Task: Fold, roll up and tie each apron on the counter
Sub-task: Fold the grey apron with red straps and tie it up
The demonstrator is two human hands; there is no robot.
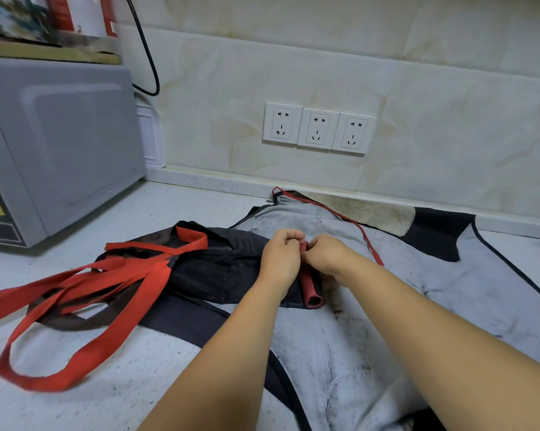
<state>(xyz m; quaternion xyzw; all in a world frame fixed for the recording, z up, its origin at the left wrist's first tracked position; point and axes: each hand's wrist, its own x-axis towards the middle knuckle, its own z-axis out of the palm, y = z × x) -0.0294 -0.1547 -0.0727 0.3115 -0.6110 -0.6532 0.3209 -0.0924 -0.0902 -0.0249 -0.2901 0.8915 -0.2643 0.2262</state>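
Red roll (pixel 308 283) pinched by left hand (pixel 279 259), right hand (pixel 327 256).

Microwave (pixel 57 144), red strap (pixel 13 300) cut by left edge; grey apron (pixel 324 368) by bottom edge

Soft, even indoor light, faint shadows, wide-angle bowing at the edges, and slight blur at the upper-left corner.
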